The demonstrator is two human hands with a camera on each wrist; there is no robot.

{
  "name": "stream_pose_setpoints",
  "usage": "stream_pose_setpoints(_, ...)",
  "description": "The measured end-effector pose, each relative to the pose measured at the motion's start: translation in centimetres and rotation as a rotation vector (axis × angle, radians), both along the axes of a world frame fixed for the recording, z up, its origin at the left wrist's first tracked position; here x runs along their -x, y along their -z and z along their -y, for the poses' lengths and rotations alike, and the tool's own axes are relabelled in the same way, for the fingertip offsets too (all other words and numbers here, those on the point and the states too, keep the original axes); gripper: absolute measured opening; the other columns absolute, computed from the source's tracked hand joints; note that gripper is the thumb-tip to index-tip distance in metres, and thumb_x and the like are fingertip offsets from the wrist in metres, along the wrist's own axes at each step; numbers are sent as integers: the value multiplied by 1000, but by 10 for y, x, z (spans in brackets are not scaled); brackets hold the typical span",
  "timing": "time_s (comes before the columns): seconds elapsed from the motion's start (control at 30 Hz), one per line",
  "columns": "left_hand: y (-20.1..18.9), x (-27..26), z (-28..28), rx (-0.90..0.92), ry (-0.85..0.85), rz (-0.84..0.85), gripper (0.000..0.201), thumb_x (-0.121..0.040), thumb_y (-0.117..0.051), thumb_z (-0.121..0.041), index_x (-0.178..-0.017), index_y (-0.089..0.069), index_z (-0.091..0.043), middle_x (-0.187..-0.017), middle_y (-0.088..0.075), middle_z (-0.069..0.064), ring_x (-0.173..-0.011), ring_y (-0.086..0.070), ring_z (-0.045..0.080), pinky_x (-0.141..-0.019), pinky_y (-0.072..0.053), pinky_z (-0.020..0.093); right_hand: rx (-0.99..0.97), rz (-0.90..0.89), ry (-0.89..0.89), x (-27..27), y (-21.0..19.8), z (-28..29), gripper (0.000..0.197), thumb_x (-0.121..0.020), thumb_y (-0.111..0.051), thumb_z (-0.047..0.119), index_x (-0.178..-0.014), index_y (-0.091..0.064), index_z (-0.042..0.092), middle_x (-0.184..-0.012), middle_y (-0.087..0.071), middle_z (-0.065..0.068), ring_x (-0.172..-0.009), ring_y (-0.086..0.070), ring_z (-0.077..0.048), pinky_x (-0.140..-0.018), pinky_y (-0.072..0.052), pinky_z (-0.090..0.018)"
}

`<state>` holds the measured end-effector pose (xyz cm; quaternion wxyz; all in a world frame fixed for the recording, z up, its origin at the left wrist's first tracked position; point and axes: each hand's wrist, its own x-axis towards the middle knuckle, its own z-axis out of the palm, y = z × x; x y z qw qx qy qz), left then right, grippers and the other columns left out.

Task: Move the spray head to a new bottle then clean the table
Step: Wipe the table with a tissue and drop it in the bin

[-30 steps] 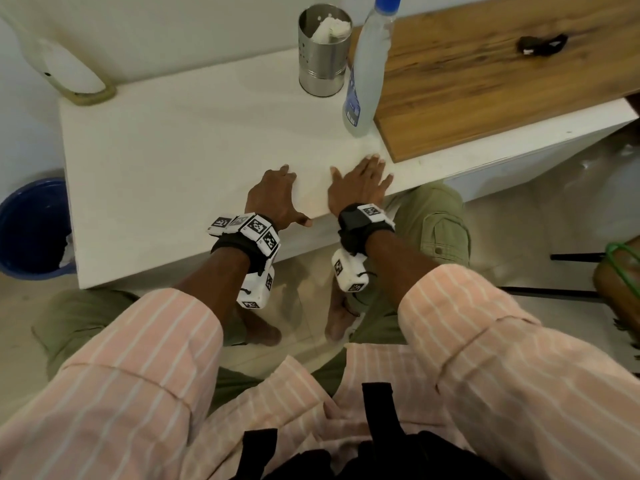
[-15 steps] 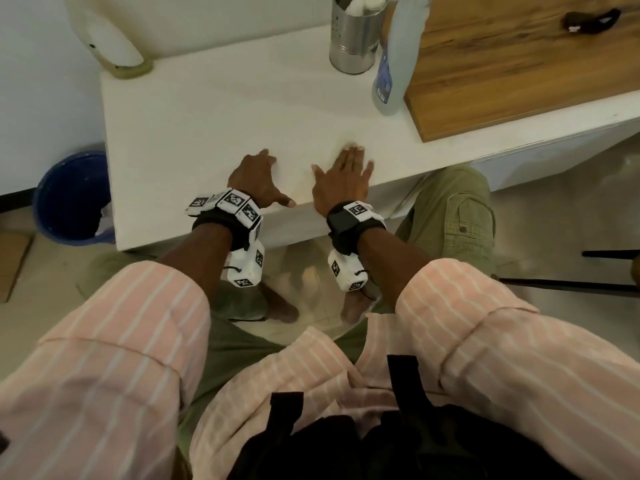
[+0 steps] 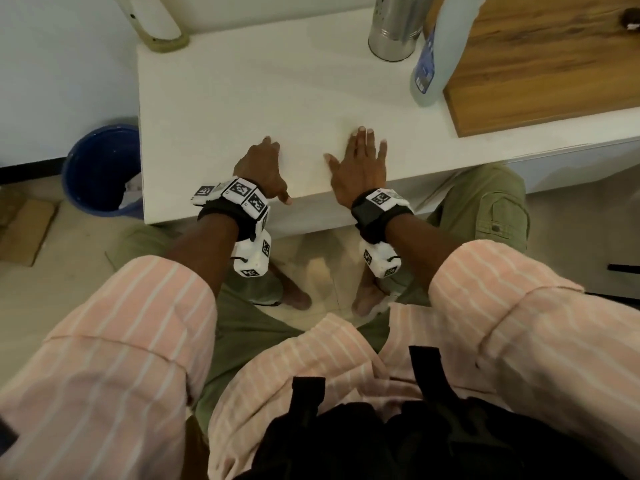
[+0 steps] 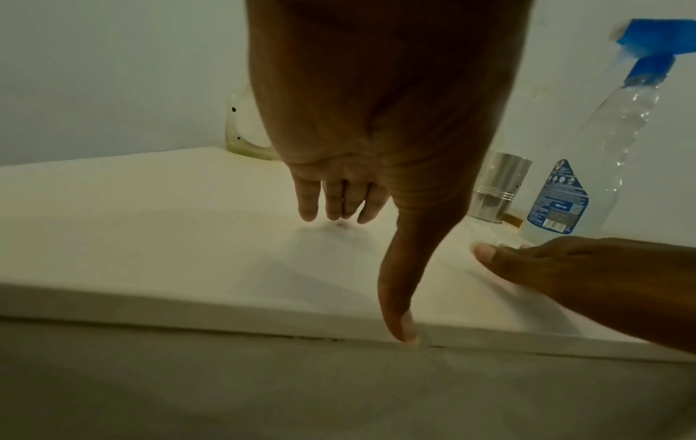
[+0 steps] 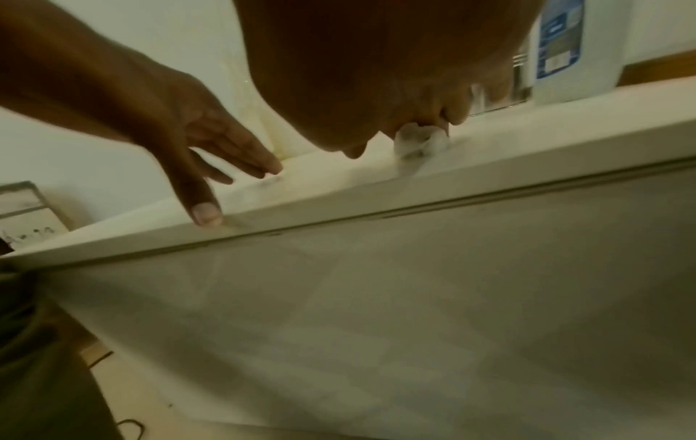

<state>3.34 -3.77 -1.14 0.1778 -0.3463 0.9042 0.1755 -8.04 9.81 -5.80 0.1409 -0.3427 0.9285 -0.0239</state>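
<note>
A clear spray bottle [image 3: 438, 60] with a blue label stands at the back right of the white table [image 3: 242, 98]. Its blue spray head [image 4: 651, 44] is on top, seen in the left wrist view. My left hand [image 3: 263, 164] rests near the front edge, fingertips touching the top, thumb on the rim, holding nothing. Beside it my right hand [image 3: 362, 161] lies flat with straight, spread fingers. In the right wrist view a small white wad [image 5: 418, 143], perhaps tissue, shows under the right fingers [image 5: 455, 113]. The bottle stands beyond the right hand, apart from it.
A steel cup [image 3: 394, 26] stands left of the bottle. A wooden board [image 3: 540, 57] covers the table's right part. A white curved object [image 3: 156, 19] sits at the back left corner. A blue bucket [image 3: 100, 168] stands on the floor to the left.
Both hands have slid left along the table top, away from the bottle. The right fingers are spread wider. The head view has shifted as well.
</note>
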Motion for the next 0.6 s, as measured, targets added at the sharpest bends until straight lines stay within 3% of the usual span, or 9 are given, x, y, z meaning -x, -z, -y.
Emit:
stream_pose_setpoints(0.07, -1, -1, 0, -10, -29, -37, 111, -56, -91, -27, -146, -30, -5, -159, -21, 8, -143, -30, 29, -110, -38, 46, 37, 60, -56, -21, -2, 16, 72, -99, -14, 51, -151, 2, 2, -161, 3, -13, -150, 4, -27, -122, 1, -47)
stream_pose_setpoints(0.13, -1, -7, 4, -29, -81, -93, 101, -62, -87, -21, -146, -32, -5, -158, -25, 10, -142, -32, 30, -112, -36, 44, 57, 101, -222, -50, 2, 31, 70, -100, -21, 45, -151, 2, 3, -161, 5, -13, -150, 5, -28, -122, -2, -48)
stream_pose_setpoints(0.2, -1, -16, 9, -19, -105, -136, 78, -68, -75, -8, -138, -41, -3, -148, -39, 14, -133, -42, 34, -105, -43, 44, 53, 102, -449, -77, 4, 39, 65, -100, -25, 36, -151, 0, 4, -161, 4, -13, -150, 4, -28, -122, -6, -50)
stream_pose_setpoints(0.3, 0, -37, 19, 8, -167, -161, 55, -74, -59, -2, -128, -49, 1, -133, -49, 18, -122, -50, 39, -98, -47, 43, 20, 16, -668, -74, 5, 37, 65, -101, -19, 45, -152, -2, 10, -162, 0, -6, -150, 0, -22, -122, -1, -50)
stream_pose_setpoints(0.4, 5, -57, 28, -1, -292, -206, 57, -80, -56, -2, -135, -45, 2, -144, -42, 19, -132, -42, 35, -108, -38, 40, 27, -42, -418, -45, 10, 35, 67, -100, -15, 50, -152, -3, 10, -162, -2, -5, -150, -2, -23, -121, 2, -52)
stream_pose_setpoints(0.5, 15, -74, 37, 5, -407, -286, 50, -90, -54, -13, -137, -43, 0, -147, -41, 16, -137, -39, 32, -112, -32, 38, 72, 36, -166, -52, 9, 56, 77, -98, -14, 56, -151, 0, 2, -161, 1, -14, -150, 1, -29, -122, 2, -49)
stream_pose_setpoints(0.6, 21, -84, 42, 9, -513, -354, 46, -96, -48, -17, -139, -43, -2, -150, -38, 15, -139, -37, 30, -115, -29, 37, 110, 124, -275, -91, 6, 83, 81, -97, -17, 58, -150, 3, 0, -161, 5, -17, -149, 4, -30, -123, 1, -46)
